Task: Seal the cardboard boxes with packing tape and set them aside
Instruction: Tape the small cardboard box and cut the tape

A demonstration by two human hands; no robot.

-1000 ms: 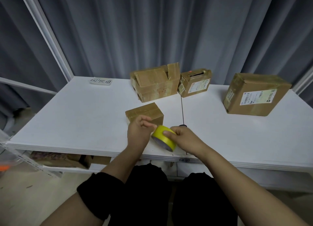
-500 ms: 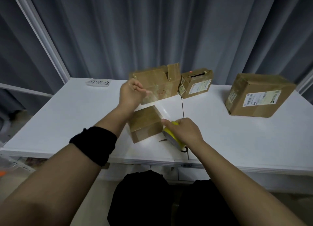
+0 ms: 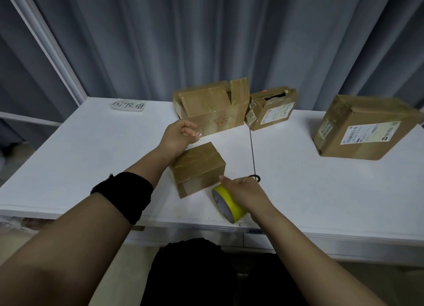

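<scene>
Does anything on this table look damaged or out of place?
Yes. At the back, the left box has one flap sticking straight up, and the labelled box beside it gapes open along its top. The small front box sits askew to the table edge.

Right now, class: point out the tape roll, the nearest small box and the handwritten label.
tape roll (image 3: 235, 210): head view, yellow outer band.
small box (image 3: 198, 160): head view, taped top face.
handwritten label (image 3: 128, 105): head view, paper's middle.
</scene>
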